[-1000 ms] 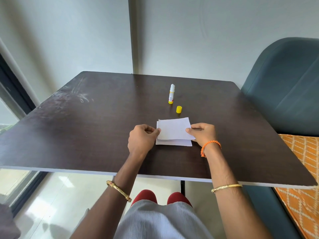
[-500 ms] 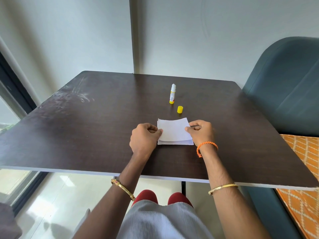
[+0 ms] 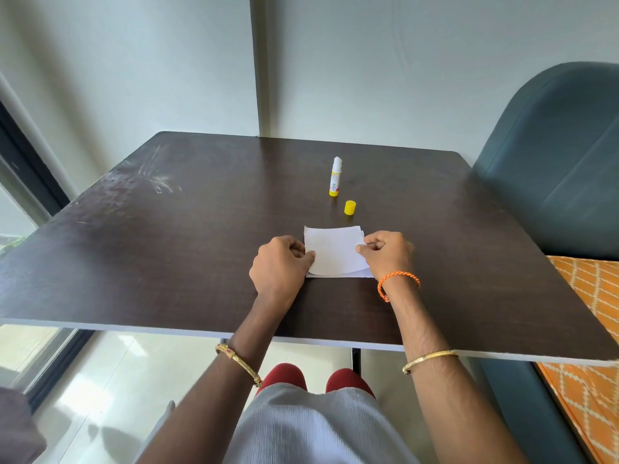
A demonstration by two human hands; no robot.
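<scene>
A folded white paper point(image 3: 333, 251) lies on the dark table point(image 3: 187, 236), its upper flap curving down over the lower layer. My left hand point(image 3: 279, 267) pinches the paper's left edge with curled fingers. My right hand point(image 3: 387, 252) pinches the right edge of the top flap between thumb and fingers. Behind the paper stands an uncapped glue stick point(image 3: 335, 177), white with a yellow base. Its yellow cap point(image 3: 349, 207) sits upright on the table just in front of the stick.
A teal padded seat point(image 3: 562, 169) stands to the right of the table, with an orange patterned cushion point(image 3: 589, 329) below it. White walls close off the back. A window frame point(image 3: 30, 162) runs along the left.
The top flap has been brought further down over the lower layer, so the fold lies flatter. Both hands shifted slightly with the paper edges.
</scene>
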